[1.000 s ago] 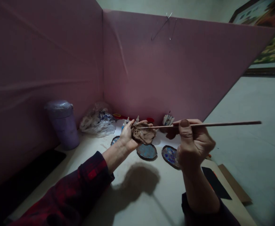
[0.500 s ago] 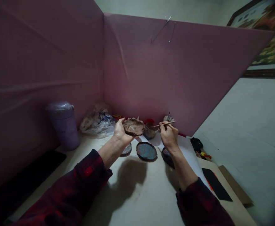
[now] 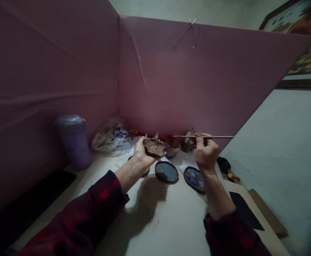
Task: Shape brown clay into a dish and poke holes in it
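A brown, rough-edged clay piece (image 3: pixel 155 147) rests in my left hand (image 3: pixel 141 153), the thumb at its left edge and the palm beneath it. My right hand (image 3: pixel 206 151) pinches a long thin brush (image 3: pixel 219 137), which lies nearly level with its tip pointing left, above a cup (image 3: pixel 173 148). Below the hands on the table are a dark-rimmed round dish with blue-grey on it (image 3: pixel 166 172) and another with dark blue patches (image 3: pixel 194 179), partly behind my right wrist. A third dish is mostly hidden under my left wrist.
A purple lidded tumbler (image 3: pixel 74 142) and a crumpled plastic bag (image 3: pixel 112 138) stand at the left on the pale table (image 3: pixel 171 220). Pink panels (image 3: pixel 198 81) enclose the back and left. A small holder (image 3: pixel 189 143) is behind my right hand.
My right hand has moved right with the brush, whose tip has come up out of the cup. My left hand has shifted slightly right and down with the clay piece.
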A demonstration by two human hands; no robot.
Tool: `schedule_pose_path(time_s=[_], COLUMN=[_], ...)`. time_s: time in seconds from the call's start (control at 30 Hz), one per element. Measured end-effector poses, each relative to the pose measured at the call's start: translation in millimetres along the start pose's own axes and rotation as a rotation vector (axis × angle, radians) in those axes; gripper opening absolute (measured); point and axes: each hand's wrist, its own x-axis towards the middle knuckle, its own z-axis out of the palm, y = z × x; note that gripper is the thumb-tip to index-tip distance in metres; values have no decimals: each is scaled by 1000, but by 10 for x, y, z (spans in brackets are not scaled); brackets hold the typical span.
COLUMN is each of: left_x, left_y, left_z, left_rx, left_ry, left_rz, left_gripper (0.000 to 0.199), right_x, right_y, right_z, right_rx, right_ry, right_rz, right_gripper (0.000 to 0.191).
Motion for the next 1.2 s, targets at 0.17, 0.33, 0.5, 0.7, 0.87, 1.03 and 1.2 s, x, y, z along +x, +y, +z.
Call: schedule_pose_path(time_s=[0.17,0.33,0.5,0.7,0.87,1.03,1.2], left_x=[-18,-67,-92,-14,-75,-126,-147], left_y=[-9,-28,-33,-16,-28,-32,-24], left_z=[9,29,53,-18,25,74,91], left_rx=[22,21,-4,39,8,0,-6], left_ry=[-37,-152,-180,-201,-191,-153,-181], left_rz=[-58,-109,-57,-47,-62,-24,-42], left_gripper=[36,42,38,40,36,35,35], right_x=[-54,-254,-336,-302,-333,-349,-336], right_y=[-476,-697,-750,-884,-845,-771,-783], right_z=[-171,-137,-136,-305,-259,-193,-264], right_rx=[327,320,281,304,183,159,209], right_ry=[56,-114,-211,7,-160,-297,-123], right_rz=[56,-41,-133,-162,-250,-266,-241], right_gripper=[32,23,19,17,14,15,12])
